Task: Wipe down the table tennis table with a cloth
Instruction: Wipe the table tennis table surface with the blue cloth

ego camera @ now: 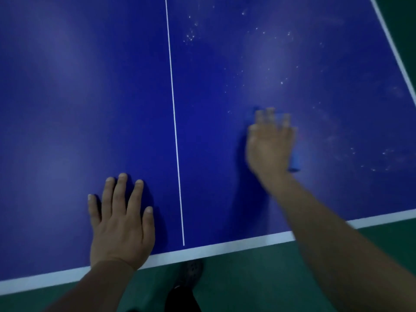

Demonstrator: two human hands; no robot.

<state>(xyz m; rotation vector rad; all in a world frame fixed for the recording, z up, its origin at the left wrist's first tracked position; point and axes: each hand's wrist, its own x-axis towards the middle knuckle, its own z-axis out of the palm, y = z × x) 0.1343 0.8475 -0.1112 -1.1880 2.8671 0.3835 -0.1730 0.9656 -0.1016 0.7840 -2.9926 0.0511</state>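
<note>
The blue table (90, 97) fills most of the view, its white-edged near end running from lower left up to the right, and its right side edge showing at the far right. A thin white centre line (174, 122) runs from the near edge away toward the far end. The half to the right of that line carries scattered white specks and smears (281, 82); the left half looks even. Beyond the table edge lies green floor (247, 278), where a dark shoe (189, 273) shows just below the near edge.

The left hand (121, 224) lies flat on the table near the near edge, left of the centre line, fingers spread and straight.

The right hand (269, 143), blurred, presses flat with straight fingers on a blue cloth (294, 161) on the right half. The cloth mostly hides under the palm; the visible strip along the hand's right side runs near to far.
</note>
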